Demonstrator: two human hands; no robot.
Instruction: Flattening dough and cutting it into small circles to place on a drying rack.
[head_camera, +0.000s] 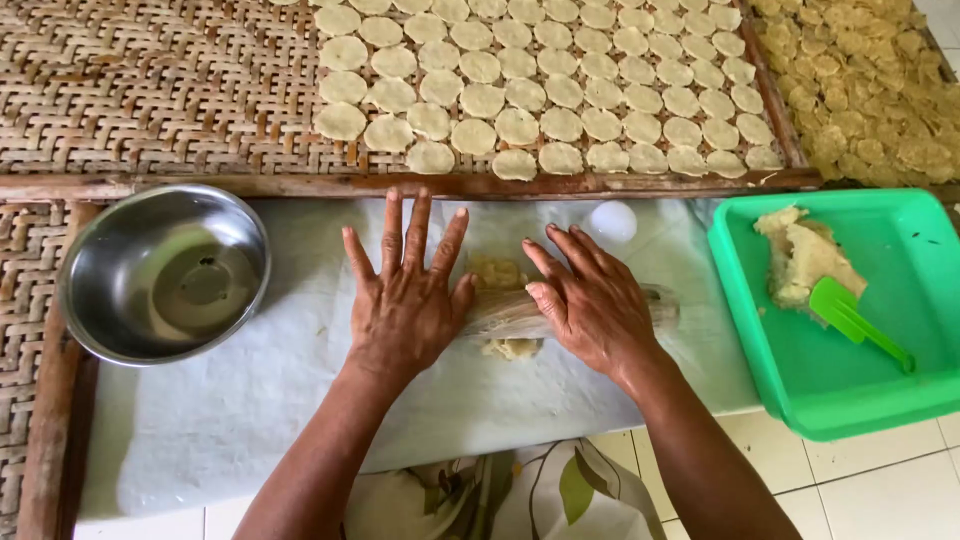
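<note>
Both flat hands, left hand (405, 300), right hand (592, 300), pressing roller (510, 312)

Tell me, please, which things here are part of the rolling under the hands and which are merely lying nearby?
In use: left hand, right hand, roller, dough, white sheet.
Lying about: steel bowl, green tub, green scraper, dough lump, white ball, tray of discs.

Soft, even daylight fills the view, bright without harsh glare. The steel bowl (165, 272), left of the left hand (405, 300), shows broad pale reflections. Faint shadows sit under both palms. The rolling pin (515, 312) under the right hand (590, 300) is motion-blurred. Edges bow slightly; the far corners look softer.
</note>
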